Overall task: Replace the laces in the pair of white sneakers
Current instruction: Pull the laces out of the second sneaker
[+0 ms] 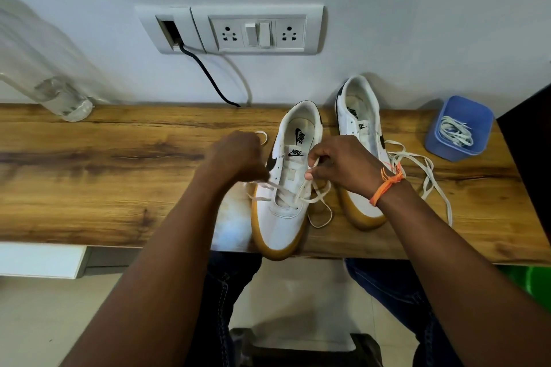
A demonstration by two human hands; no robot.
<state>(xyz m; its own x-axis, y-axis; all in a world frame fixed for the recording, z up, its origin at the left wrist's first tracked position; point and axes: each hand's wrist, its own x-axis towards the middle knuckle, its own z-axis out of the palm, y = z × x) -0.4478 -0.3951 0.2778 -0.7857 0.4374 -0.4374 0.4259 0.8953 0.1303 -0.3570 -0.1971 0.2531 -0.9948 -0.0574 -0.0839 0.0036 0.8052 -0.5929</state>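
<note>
Two white sneakers with gum-coloured soles stand on a wooden desk [119,158], toes toward the near edge. Near sneaker [286,188] lies at centre, its toe reaching slightly past the desk edge; a cream lace [298,197] is threaded only through its lower eyelets. Left hand [238,158] sits at the shoe's left side, fingers curled into a fist around one end of that lace, which emerges beyond the knuckles and is somewhat blurred. Right hand [340,164], with an orange thread bracelet [387,185] at the wrist, pinches the other end between thumb and forefinger above the tongue. Second sneaker [357,128] stands just beside, to the right, partly hidden by the right hand. A loose lace [429,176] trails on the desk to its right. Farther right, a blue container [441,140] holds more laces [456,131]. On the wall behind, a socket panel [256,31] with a black cable [205,71]; at left, a blurred clear bottle [65,101]
</note>
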